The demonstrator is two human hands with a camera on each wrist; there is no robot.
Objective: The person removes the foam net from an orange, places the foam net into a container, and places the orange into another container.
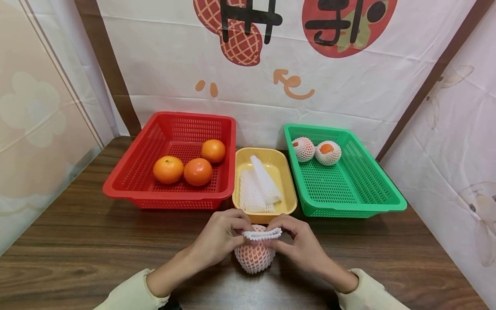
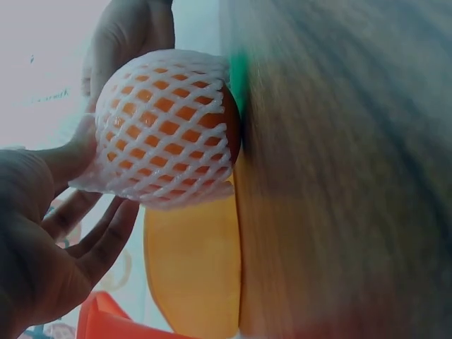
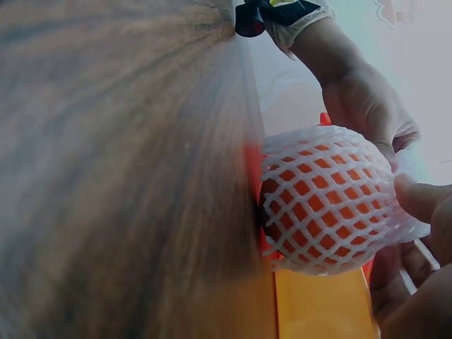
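I have a brown wood-grain bench (image 1: 69, 254) on my feed, bearing a red basket (image 1: 170, 194), yellow tray (image 1: 244, 217) and green basket (image 1: 329, 187) in a row, a netted orange fruit (image 1: 255, 259) resting before them

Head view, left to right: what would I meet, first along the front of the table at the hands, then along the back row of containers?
Front: left hand, netted fruit, right hand. Back: red basket, yellow tray, green basket.
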